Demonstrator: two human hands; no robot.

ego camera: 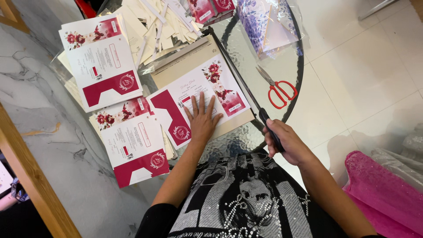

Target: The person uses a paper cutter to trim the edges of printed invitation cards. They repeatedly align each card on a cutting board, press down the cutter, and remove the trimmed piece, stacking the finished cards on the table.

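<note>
My left hand (202, 118) lies flat, fingers spread, on a printed card (198, 94) with red flowers and dark red panels. The card rests on the beige board of a paper cutter (185, 72). My right hand (287, 142) is closed around the black handle of the cutter's long blade arm (238, 79), which runs along the board's right edge, lowered close to it. The cutter sits on a round glass table (282, 66).
Two stacks of the same printed cards (103, 61) (134, 143) lie to the left. Paper trimmings (163, 26) pile up at the back. Red-handled scissors (277, 90) lie on the glass to the right, near a floral plastic bag (266, 24). Pink fabric (383, 198) is at lower right.
</note>
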